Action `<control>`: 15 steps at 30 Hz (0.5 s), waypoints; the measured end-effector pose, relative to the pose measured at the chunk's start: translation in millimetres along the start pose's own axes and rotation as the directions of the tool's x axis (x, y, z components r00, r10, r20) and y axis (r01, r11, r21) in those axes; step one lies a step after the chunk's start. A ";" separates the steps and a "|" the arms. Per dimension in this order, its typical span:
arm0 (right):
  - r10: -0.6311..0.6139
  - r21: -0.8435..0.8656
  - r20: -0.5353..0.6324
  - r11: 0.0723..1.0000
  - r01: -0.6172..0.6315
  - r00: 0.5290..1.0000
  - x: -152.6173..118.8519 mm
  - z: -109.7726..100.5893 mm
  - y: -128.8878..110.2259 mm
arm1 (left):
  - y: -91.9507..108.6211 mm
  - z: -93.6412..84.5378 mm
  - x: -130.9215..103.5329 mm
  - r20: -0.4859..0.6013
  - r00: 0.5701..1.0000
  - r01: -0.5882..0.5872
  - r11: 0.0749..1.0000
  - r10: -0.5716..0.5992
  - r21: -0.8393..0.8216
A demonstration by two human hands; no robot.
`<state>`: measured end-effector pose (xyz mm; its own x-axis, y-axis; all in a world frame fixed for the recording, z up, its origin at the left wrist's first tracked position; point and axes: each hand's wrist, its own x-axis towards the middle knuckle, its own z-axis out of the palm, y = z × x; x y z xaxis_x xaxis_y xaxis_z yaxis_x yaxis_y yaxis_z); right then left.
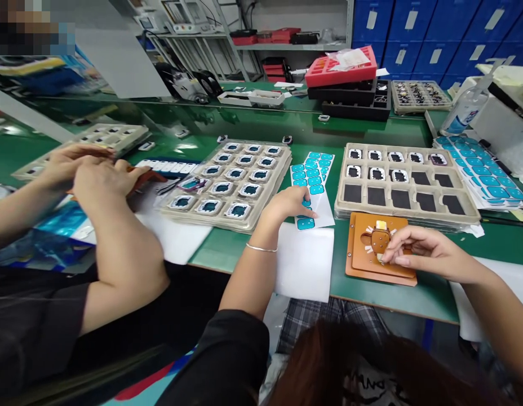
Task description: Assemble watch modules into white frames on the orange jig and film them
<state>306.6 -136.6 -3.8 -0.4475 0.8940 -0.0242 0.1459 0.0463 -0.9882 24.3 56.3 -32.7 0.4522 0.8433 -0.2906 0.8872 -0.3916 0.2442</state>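
My left hand (292, 204) lies over a white sheet of blue rounded stickers (315, 180). Its thumb and index finger are apart, with a sticker showing at the fingertips. On the right, my right hand (417, 251) is closed, thumb and fingers together at the edge of a small brown rounded piece (380, 241). That piece sits in the middle of an orange fixture plate (358, 265). What the fingertips pinch, if anything, is hidden. Behind the plate, a beige tray (341, 206) carries white-framed parts in its far pockets and dark pads in its near pockets.
Left of my hand is a stacked tray (248, 225) of white-framed parts. A co-worker's hands (101, 175) work beyond it, on an orange item. White foam (306, 265) lies at the table edge. More blue sticker sheets (481, 169) and a clear bottle (466, 107) are at right.
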 end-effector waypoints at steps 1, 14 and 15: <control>-0.005 -0.018 0.003 1.000 0.005 1.000 0.2 -0.3 -0.9 | -1.6 -1.1 -0.7 0.017 1.000 -0.018 1.000 0.018 -0.002; -0.427 -0.211 -0.138 0.894 0.395 0.894 1.2 -4.3 13.6 | 13.0 -48.6 21.9 0.315 0.948 -0.074 0.993 0.042 0.091; -0.481 -0.312 -0.121 0.849 0.427 0.868 1.8 -3.8 13.4 | 13.5 -63.7 42.4 0.309 0.951 -0.060 0.991 0.021 0.117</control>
<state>311.1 -132.7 -16.5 -0.3518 0.8080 0.4726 0.2082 0.5598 -0.8020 49.5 110.2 17.2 0.4774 0.6796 -0.5569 0.8630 -0.4819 0.1517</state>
